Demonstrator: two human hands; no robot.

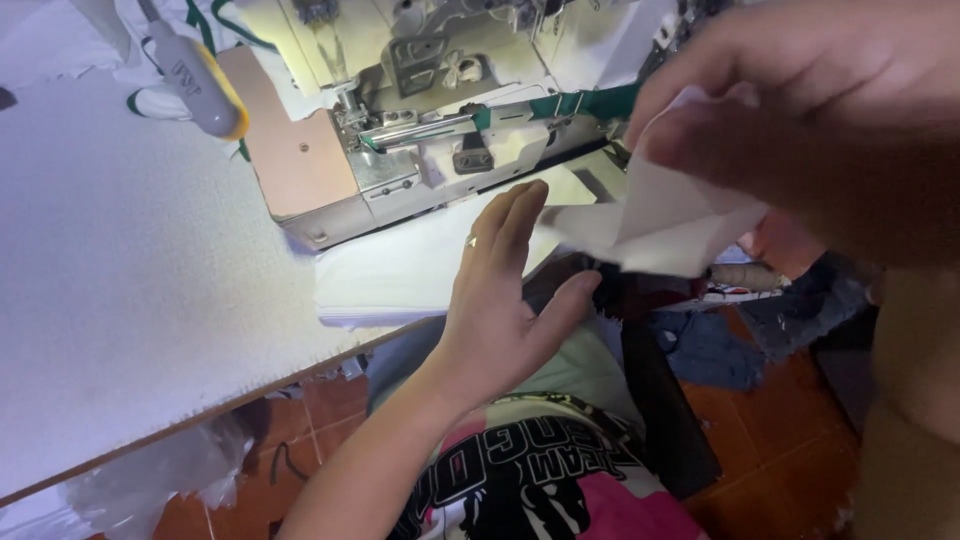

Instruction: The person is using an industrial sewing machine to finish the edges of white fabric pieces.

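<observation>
Fingers (520, 215) of the left hand (500, 300) are stretching out flat and together, thumb spread wide, gripping nothing and lying on a folded stack of thin white fabric pieces (400, 275). Close to the camera, the right hand (810, 110) is pinching a small creased piece of white fabric (665, 220) between thumb and fingertips, lifting it clear of the stack and just to the right of the left hand's fingertips. That stack is sitting at the front edge of the white textured worktop (130, 270), right against the base of the cream and grey industrial sewing machine (420, 120), which is carrying a strip of green binding tape (590, 102). Left of the stack, the worktop is lying bare and open. Beyond its edge, the red tiled floor (330, 400) is showing, with dark blue cloth scraps (710, 350) lying on it.
</observation>
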